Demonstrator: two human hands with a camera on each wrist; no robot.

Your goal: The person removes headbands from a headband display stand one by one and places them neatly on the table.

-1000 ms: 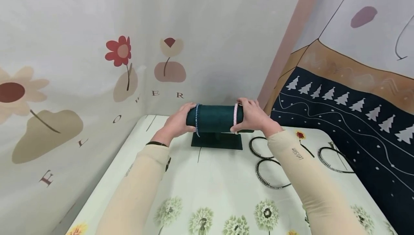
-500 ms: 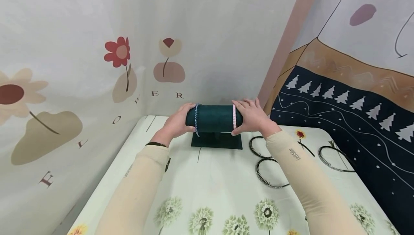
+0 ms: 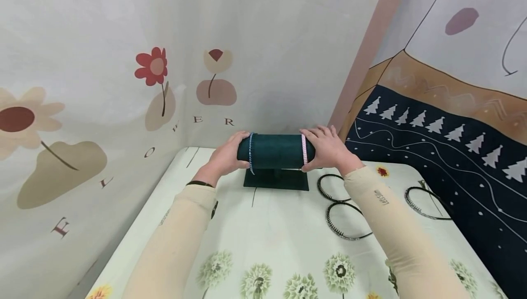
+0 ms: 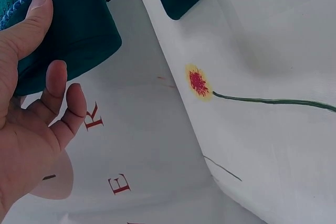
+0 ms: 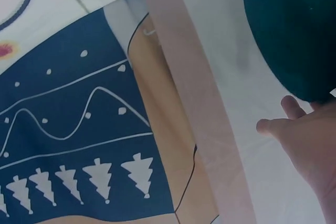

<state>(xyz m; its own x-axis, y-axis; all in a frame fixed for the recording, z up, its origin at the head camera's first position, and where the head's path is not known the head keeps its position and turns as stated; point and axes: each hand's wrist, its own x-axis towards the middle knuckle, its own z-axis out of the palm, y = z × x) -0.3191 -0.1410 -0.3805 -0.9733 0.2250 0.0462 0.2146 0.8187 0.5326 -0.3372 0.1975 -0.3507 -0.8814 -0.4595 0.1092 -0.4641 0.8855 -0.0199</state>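
A dark green padded roll (image 3: 276, 151) lies level on a stand with a flat green base (image 3: 276, 181). Round its left part sits a blue braided headband (image 3: 250, 153); round its right part, a pink headband (image 3: 304, 150). My left hand (image 3: 224, 156) grips the roll's left end; in the left wrist view its thumb (image 4: 39, 17) presses by the blue band, with two fingers loosely bent. At the other end, my right hand (image 3: 328, 150) holds the pink band between fingertips above and thumb below. The right wrist view shows the roll's end, with the pink band out of sight.
Two black toothed headbands (image 3: 338, 231) lie right of the stand, one partly behind my right sleeve. Another dark headband (image 3: 426, 216) lies near the table's right edge. A flower-printed cloth covers the table (image 3: 271, 230); a pale curtain (image 3: 280, 61) hangs right behind the stand.
My right hand shifts slightly left, then back right along with the pink headband, which now stands a little further right. The left hand and blue headband keep their places.
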